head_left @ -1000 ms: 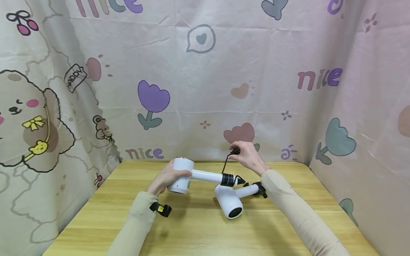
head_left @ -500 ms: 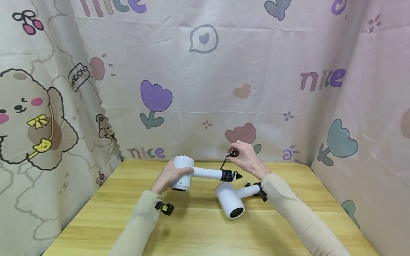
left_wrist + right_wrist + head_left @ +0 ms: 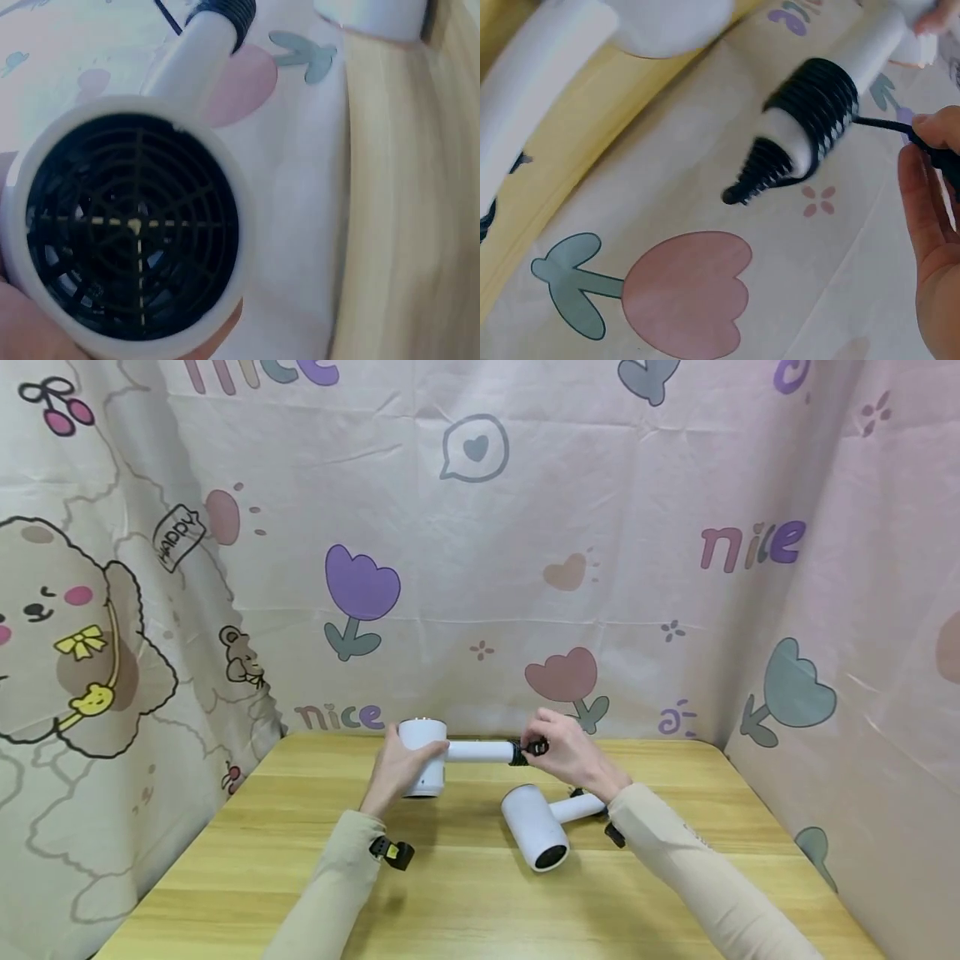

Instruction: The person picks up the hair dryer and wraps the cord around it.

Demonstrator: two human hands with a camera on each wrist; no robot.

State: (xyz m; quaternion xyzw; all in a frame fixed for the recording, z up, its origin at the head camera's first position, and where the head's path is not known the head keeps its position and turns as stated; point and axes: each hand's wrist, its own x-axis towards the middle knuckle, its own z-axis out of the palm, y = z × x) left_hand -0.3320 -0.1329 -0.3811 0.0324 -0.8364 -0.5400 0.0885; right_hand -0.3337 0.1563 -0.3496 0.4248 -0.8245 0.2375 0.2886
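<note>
My left hand (image 3: 396, 768) grips the barrel of a white hair dryer (image 3: 425, 768), held above the table with its handle pointing right. In the left wrist view the dryer's round dark grille (image 3: 135, 225) faces the camera. A black cord (image 3: 814, 105) is wound in tight coils round the end of the handle. Between thumb and fingers, my right hand (image 3: 566, 752) pinches the cord's free end by its black plug (image 3: 537, 746). A short straight stretch of cord runs from the coils to those fingers in the right wrist view.
A second white hair dryer (image 3: 534, 828) lies on the wooden table (image 3: 420, 893), below and between the hands. Its handle reaches right, partly behind the right sleeve, with black cord at its end. A patterned cloth (image 3: 480, 543) hangs behind and at both sides.
The held dryer has risen slightly and its handle has levelled. My right hand, still pinching the cord end, has come down close to the coils on the handle.
</note>
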